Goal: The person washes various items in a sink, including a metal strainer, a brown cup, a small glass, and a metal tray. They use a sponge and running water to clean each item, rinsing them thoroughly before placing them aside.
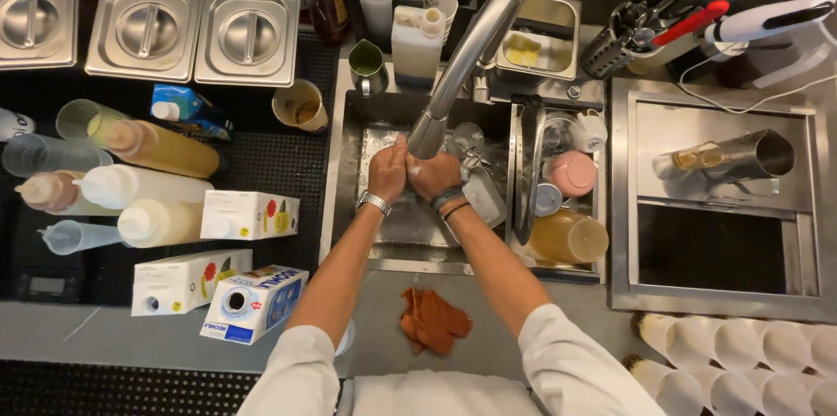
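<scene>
Both my hands are over the steel sink (349,163), under the spout of the curved metal tap (462,58). My left hand (387,172), with a silver watch on its wrist, presses against my right hand (433,176), which wears dark bands at the wrist. The fingers are closed together and neither hand holds an object that I can see. A clear glass (468,137) stands in the sink just beyond my right hand.
Right of the sink, a rack holds a pink cup (573,173) and an amber tumbler (568,237). Squeeze bottles (161,147) and cartons (251,214) lie on the black mat at left. An orange cloth (433,321) lies on the front counter. Stacked paper cups (741,346) sit bottom right.
</scene>
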